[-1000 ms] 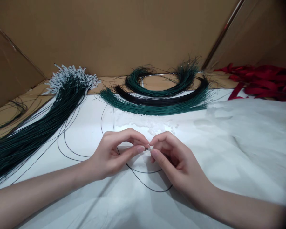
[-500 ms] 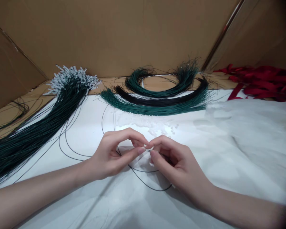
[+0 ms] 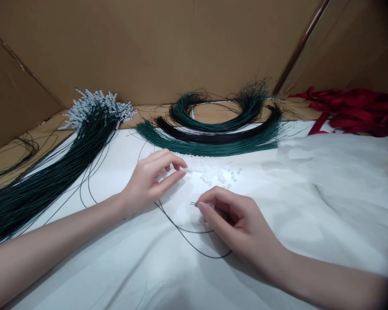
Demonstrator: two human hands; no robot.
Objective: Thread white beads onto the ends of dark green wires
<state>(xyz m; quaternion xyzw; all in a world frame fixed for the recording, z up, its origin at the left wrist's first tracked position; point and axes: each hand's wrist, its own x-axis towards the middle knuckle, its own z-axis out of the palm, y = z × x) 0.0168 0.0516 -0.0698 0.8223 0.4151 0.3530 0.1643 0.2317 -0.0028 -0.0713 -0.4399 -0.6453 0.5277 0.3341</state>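
Note:
My right hand (image 3: 236,219) pinches dark green wires (image 3: 218,257) between thumb and index finger. Two short tips stick out to the left of the fingertips, and the rest loops below the hand in a curve. My left hand (image 3: 157,178) is at the near left side of the scattered small white beads (image 3: 213,174). Its thumb and forefinger are slightly parted, and I see nothing between them. The palm and the other fingers partly cover the beads on that side.
A long bundle of green wires (image 3: 51,181) with white beaded tips (image 3: 97,107) lies at the left. Curved bundles of green wire (image 3: 207,148) and black wire (image 3: 213,137) lie at the back. Red ribbons (image 3: 358,110) sit at the right, beside crumpled white sheeting (image 3: 342,181). Cardboard walls (image 3: 194,47) enclose the back.
My left hand has left the wire tips at my right hand and moved up and left to the beads, its fingers parting. My right hand stays nearly in place with the wires.

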